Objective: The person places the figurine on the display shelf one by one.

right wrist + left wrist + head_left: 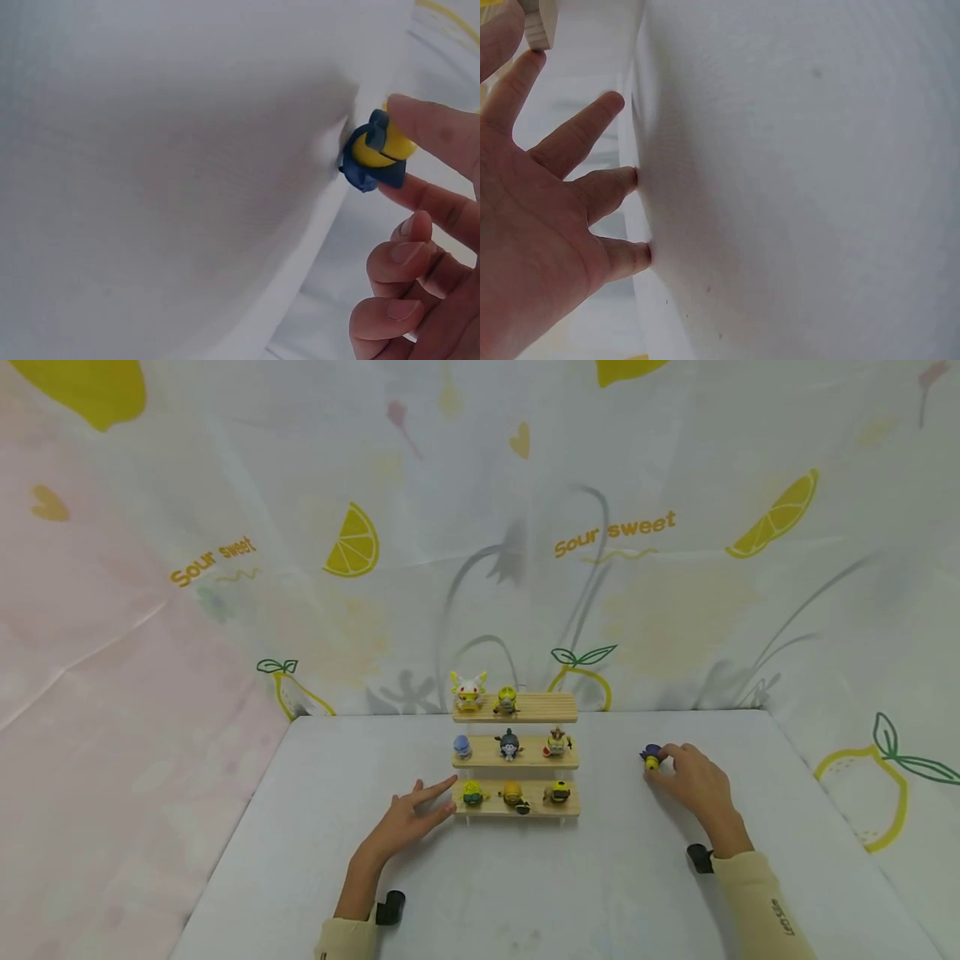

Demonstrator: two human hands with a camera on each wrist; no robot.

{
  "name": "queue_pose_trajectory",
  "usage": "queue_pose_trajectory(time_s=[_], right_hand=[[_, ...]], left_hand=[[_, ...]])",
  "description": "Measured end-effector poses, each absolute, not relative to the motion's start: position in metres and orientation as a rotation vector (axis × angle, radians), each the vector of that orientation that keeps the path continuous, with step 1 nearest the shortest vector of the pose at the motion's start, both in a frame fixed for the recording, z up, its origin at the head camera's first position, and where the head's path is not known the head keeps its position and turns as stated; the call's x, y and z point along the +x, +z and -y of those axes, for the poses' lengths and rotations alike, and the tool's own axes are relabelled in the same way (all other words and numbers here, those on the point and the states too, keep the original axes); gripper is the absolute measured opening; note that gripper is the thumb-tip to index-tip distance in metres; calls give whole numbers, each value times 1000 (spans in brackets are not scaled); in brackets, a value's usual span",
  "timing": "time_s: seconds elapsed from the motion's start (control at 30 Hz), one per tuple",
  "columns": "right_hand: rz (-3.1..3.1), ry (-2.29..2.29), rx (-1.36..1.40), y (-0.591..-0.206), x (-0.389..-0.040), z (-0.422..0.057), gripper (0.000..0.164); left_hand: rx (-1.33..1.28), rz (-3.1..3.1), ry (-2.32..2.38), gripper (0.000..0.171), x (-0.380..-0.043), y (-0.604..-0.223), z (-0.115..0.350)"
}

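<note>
My right hand [696, 781] pinches a small yellow and dark-blue toy figure [652, 757] between thumb and index finger, to the right of the shelf. In the right wrist view the figure [379, 150] is close over the white cloth, and the other fingers curl loosely below it. My left hand [408, 818] is spread at the left end of the lowest tier of a three-tier wooden display shelf [540, 706]. The left wrist view shows its fingers [585, 135] straight and apart, one fingertip right at the wooden board's end [540, 28].
Several small figures stand on the shelf: a white one with yellow ears [468, 692] on top, a blue one [462, 747] on the middle tier, an orange one [512, 792] on the lowest. The white table [360, 760] meets a lemon-print cloth [450, 527] behind.
</note>
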State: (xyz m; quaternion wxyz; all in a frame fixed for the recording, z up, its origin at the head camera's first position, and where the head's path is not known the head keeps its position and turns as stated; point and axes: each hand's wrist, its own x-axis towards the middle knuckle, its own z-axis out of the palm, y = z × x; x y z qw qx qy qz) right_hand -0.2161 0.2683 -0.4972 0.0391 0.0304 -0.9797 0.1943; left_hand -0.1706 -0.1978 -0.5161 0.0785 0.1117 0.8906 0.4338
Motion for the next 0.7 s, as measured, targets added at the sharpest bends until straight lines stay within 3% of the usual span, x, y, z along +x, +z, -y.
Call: queue_pose_trajectory(time_s=[0.7], right_hand=[[2930, 792, 171, -482, -211, -268, 39]], left_hand=[[333, -2670, 1283, 53, -171, -518, 198]])
